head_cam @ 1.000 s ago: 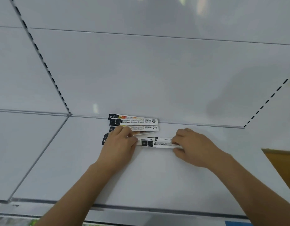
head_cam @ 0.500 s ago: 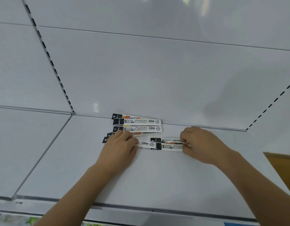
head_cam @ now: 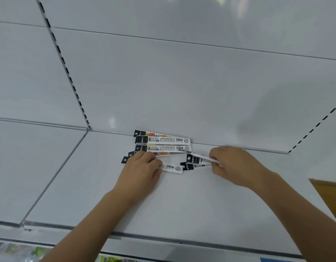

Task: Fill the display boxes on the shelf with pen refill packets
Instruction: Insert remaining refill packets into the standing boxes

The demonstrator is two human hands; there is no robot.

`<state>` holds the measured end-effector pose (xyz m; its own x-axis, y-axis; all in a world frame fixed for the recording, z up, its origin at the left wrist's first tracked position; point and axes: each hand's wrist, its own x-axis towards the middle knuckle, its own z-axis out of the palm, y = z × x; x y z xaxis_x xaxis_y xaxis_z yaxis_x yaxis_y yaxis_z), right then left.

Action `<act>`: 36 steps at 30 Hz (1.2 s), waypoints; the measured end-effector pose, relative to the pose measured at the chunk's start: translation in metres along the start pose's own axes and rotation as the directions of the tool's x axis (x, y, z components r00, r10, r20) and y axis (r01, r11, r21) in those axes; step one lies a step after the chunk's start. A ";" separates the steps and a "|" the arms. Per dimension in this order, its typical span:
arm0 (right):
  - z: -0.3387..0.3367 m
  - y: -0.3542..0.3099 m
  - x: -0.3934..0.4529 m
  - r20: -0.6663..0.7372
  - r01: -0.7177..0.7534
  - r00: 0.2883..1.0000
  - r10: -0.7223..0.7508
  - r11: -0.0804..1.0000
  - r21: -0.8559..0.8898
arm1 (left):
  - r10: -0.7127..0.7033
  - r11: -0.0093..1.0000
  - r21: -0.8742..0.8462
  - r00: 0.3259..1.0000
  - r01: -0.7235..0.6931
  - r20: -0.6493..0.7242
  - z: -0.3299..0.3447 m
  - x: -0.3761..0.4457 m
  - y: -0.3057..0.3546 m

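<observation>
Head cam has the left hand (head_cam: 142, 171) pinning one flat packet (head_cam: 172, 168) near the stack of refill packets (head_cam: 163, 143) on the shelf (head_cam: 182, 205), right hand (head_cam: 237, 167) pinching two more just right of it; they look light, thin and slippery, so I'd pinch the long edges.

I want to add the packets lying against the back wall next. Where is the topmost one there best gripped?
Probably at the white barcode end of the topmost packet, coming from the right. It lies flat with its long edge against the back panel, so only the short ends are open, and the left hand crowds the black header end.
</observation>
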<state>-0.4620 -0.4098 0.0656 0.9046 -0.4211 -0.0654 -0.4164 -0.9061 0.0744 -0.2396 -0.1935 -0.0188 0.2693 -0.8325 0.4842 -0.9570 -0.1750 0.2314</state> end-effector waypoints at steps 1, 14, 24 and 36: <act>0.001 0.004 0.002 -0.049 -0.014 0.999 0.014 1.000 0.008 | 0.008 1.000 -0.002 1.000 -0.008 -0.002 0.000 0.000 0.001; 0.020 0.014 0.021 0.089 0.132 0.986 -0.138 0.989 0.068 | -0.064 0.997 0.044 0.998 0.063 0.018 -0.010 -0.012 -0.002; 0.008 -0.034 0.032 0.017 0.075 0.997 -0.081 0.973 0.219 | -0.114 0.990 -0.080 0.992 0.117 0.048 -0.018 -0.019 0.014; 0.026 -0.079 0.068 0.026 0.241 0.969 -0.245 0.965 0.104 | -0.490 0.805 -0.320 0.864 0.499 0.112 -0.050 -0.027 -0.003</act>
<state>-0.3699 -0.3685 0.0293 0.9764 -0.1872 -0.1072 -0.1931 -0.9801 -0.0469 -0.2383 -0.1443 0.0092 0.6900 -0.6927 0.2101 -0.6019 -0.3878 0.6981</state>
